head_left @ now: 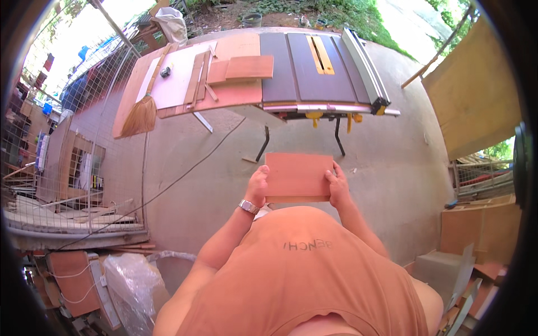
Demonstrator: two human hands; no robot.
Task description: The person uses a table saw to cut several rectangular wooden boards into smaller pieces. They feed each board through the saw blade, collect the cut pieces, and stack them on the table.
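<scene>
Between my two hands, in front of my belly, I hold a rectangular reddish-brown wooden board (pixel 298 175). My left hand (pixel 259 183) is closed on its left edge, with a metal watch on that wrist. On the opposite edge my right hand (pixel 338 183) grips with the thumb on the top face; its other fingers are mostly hidden behind. A lighter strip shows along the near edge; whether it is a second board I cannot tell. Beyond the hands stands a table saw (pixel 280 67) with a yellow insert (pixel 319 55) and a fence (pixel 365 70) at its right.
Left of the saw, a worktable (pixel 126 106) carries flat boards (pixel 242 69), narrow strips (pixel 196 78), a tape measure (pixel 165 71) and a straw broom (pixel 140 115). A black cable (pixel 196 165) crosses the concrete floor. Wire fencing (pixel 120 168) stands at left, boxes (pixel 476 224) at right.
</scene>
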